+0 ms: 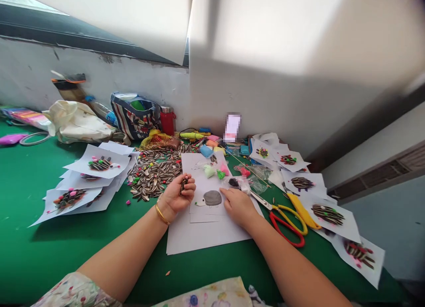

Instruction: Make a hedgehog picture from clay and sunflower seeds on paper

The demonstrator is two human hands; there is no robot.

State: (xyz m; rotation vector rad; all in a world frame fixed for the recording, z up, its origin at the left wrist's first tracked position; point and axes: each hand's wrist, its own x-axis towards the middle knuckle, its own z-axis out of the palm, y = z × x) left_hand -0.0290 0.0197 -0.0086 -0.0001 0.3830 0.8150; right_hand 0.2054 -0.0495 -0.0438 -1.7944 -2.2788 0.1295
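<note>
My left hand (177,194), palm up with its fingers curled, holds several striped sunflower seeds (184,184). My right hand (239,205) rests on the paper, its index finger stretched out beside a grey oval patch (212,198); nothing shows in that hand, though its other fingers are partly hidden. The patch forms the body of a small hedgehog picture on a white sheet (202,229). A big heap of sunflower seeds (151,176) with small coloured balls lies left of the sheet. Near my right hand are a black lump (233,182) and green clay lumps (209,171).
Red-and-yellow scissors (287,225) and a yellow utility knife (303,211) lie right of the sheet. Finished seed pictures pile up at left (109,166) and right (332,216). Along the wall stand a striped bag (134,116), a red bottle (168,122) and a phone (233,127).
</note>
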